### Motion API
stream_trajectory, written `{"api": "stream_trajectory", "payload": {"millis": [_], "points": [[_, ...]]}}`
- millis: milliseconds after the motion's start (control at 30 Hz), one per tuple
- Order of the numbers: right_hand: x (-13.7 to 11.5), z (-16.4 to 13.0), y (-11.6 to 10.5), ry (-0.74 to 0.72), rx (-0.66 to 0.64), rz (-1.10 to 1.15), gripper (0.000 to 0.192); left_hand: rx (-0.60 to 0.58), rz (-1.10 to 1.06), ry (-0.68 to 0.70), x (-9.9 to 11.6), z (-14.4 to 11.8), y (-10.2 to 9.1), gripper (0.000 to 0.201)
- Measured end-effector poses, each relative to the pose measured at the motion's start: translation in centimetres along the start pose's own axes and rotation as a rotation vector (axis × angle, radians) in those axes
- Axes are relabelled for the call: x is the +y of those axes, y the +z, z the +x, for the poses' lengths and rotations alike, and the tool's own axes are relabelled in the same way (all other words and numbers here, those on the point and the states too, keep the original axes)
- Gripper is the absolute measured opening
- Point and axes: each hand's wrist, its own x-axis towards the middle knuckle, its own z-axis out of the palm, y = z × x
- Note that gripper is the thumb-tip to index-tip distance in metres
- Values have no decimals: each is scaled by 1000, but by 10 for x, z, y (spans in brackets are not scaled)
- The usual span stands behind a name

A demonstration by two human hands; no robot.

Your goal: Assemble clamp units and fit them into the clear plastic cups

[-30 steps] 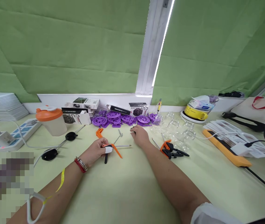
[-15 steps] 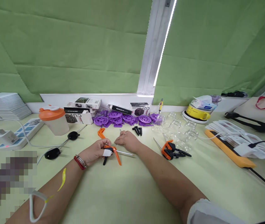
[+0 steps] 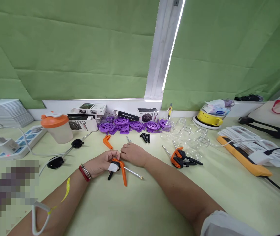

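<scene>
Rod assembly (image 3: 123, 169) in left hand (image 3: 99, 165); other assemblies (image 3: 177, 161) right of it; bottle (image 3: 59, 132) left of it; boxes (image 3: 88, 125) behind.

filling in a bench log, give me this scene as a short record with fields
left hand: grips an orange-and-black piece with a metal rod jutting out
right hand: close beside the left; whether it holds anything is hidden
just beyond hands: orange part, black pieces
farther back: purple parts, printed boxes
picture right: two similar pieces, clear pieces
picture left: bottle with orange lid
</scene>
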Motion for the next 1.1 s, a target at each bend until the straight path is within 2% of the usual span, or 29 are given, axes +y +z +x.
{"api": "stream_trajectory", "payload": {"millis": [100,167,267,367,467,567,700,933,1100], "points": [[1,-2,-1,54,-4,31,16,24,-5,10,-1,1,0,36],[4,-4,-4,144,63,101,19,44,-26,29,-1,2,1,36],[9,-10,-12,357,350,337,25,86,-41,66,0,4,4,37],[11,-16,-24,606,661,707,18,148,-15,104,1,7,11,38],[8,-17,-34,730,776,1047,14,229,38,138,2,11,19,39],[1,-15,-40,729,792,1192,15,309,88,171,1,13,25,41],[-8,-11,-46,750,741,1143,12,356,131,223,0,14,28,39],[-16,-10,-49,750,687,1102,11,350,237,298,-3,14,30,33],[-21,-11,-54,630,627,1001,14,316,228,321,-2,14,35,30]]}}
